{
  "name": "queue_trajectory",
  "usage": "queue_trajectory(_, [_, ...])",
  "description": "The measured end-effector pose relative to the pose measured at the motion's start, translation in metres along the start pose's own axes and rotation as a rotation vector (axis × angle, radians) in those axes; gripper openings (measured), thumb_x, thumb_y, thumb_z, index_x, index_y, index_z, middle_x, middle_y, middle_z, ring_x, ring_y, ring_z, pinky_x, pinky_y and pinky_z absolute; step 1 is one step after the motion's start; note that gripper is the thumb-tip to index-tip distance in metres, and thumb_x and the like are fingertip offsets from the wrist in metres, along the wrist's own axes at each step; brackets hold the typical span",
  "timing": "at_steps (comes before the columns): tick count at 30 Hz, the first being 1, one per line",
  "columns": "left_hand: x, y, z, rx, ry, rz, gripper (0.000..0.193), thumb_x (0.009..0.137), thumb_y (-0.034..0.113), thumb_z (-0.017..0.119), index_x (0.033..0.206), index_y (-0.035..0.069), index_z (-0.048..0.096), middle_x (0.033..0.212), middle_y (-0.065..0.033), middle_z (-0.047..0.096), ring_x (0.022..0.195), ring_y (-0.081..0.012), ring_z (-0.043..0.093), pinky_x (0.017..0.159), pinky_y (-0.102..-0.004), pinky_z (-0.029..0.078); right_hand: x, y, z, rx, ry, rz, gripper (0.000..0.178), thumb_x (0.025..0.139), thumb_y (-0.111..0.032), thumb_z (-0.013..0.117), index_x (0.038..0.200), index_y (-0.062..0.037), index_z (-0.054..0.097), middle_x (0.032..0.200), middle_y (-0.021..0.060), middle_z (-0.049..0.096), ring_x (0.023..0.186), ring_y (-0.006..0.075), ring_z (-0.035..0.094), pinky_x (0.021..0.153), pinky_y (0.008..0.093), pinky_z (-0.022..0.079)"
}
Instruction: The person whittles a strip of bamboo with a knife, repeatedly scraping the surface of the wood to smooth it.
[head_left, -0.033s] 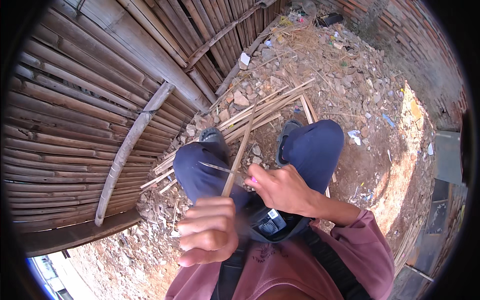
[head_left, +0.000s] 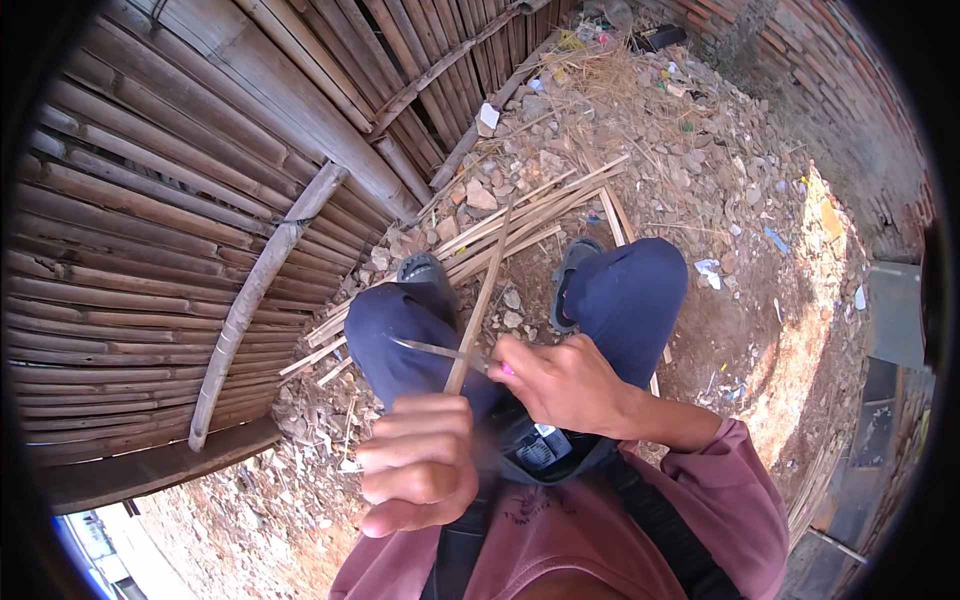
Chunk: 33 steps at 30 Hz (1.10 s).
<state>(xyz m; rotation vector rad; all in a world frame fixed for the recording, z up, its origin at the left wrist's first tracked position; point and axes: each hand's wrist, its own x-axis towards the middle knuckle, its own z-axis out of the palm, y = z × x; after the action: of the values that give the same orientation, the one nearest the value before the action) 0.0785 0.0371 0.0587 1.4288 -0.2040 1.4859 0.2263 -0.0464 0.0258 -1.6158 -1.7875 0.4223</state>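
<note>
My left hand (head_left: 418, 455) is closed in a fist round the near end of a long, flat bamboo strip (head_left: 486, 288). The strip slants up and away from me between my knees. In my right hand (head_left: 575, 382) is a knife (head_left: 428, 348), its thin blade pointing left and lying across the strip just beyond my left fist. The fingers of that hand wrap the handle, of which only a pink bit shows. Past my feet, several pale bamboo strips (head_left: 540, 215) lie in a loose pile on the ground.
A wall of bamboo slats (head_left: 150, 270) with a curved pole (head_left: 265, 300) rises at my left. Stones and rubble (head_left: 690, 160) cover the ground ahead. A brick wall (head_left: 840, 90) stands at the far right. My bent knees (head_left: 630, 300) flank the work.
The knife blade has shifted slightly toward me along the bamboo strip, and my right hand has moved a little with it. My left hand stays in nearly the same place.
</note>
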Motion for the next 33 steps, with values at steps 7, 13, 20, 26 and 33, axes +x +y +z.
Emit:
queue_trajectory(7, [-0.001,-0.005,-0.002,-0.022,0.033,0.045,0.072,0.117,0.048,0.022,0.059,0.007,0.036,0.048,0.0014,0.035,0.036,-0.0121,0.028,0.037,-0.0286,0.018,0.008,0.022,0.011,0.009,0.014,0.053,0.023,0.104,-0.022,0.066,0.099,-0.0043,0.052,0.057,0.0148,0.061,0.054,0.0366,0.067,0.046,0.0462,0.051])
queue_trajectory(13, [-0.003,-0.003,-0.005,-0.039,0.02,-0.002,0.073,0.116,0.05,0.023,0.059,0.007,0.038,0.048,0.0012,0.036,0.037,-0.012,0.03,0.037,-0.0284,0.022,0.007,0.015,0.007,0.026,0.026,-0.026,0.022,0.104,-0.022,0.065,0.1,-0.004,0.052,0.058,0.0164,0.061,0.055,0.0387,0.067,0.047,0.0475,0.051])
queue_trajectory(20, [-0.003,-0.005,-0.005,-0.004,0.035,-0.028,0.077,0.111,0.063,0.014,0.056,0.011,0.03,0.045,0.0021,0.03,0.038,-0.009,0.029,0.049,-0.0259,0.037,0.012,0.033,0.003,0.072,-0.078,0.094,0.019,0.104,-0.019,0.063,0.106,-0.0034,0.053,0.062,0.0221,0.059,0.063,0.0478,0.063,0.054,0.0543,0.047])
queue_trajectory(26, [0.0,-0.002,-0.003,-0.006,0.043,-0.015,0.074,0.116,0.049,0.023,0.058,0.006,0.039,0.048,0.0006,0.037,0.037,-0.012,0.031,0.039,-0.0287,0.022,0.012,0.077,0.025,0.081,-0.044,0.205,0.019,0.106,-0.02,0.06,0.106,-0.0026,0.052,0.062,0.0241,0.058,0.065,0.0494,0.062,0.055,0.0544,0.046])
queue_trajectory(33, [-0.006,0.002,-0.008,0.008,0.023,-0.042,0.073,0.117,0.048,0.024,0.058,0.007,0.04,0.049,0.0004,0.038,0.038,-0.0131,0.032,0.039,-0.029,0.023,0.007,0.053,0.02,0.031,-0.026,0.135,0.021,0.106,-0.023,0.06,0.106,-0.0034,0.053,0.06,0.0242,0.059,0.062,0.0493,0.064,0.054,0.0568,0.049])
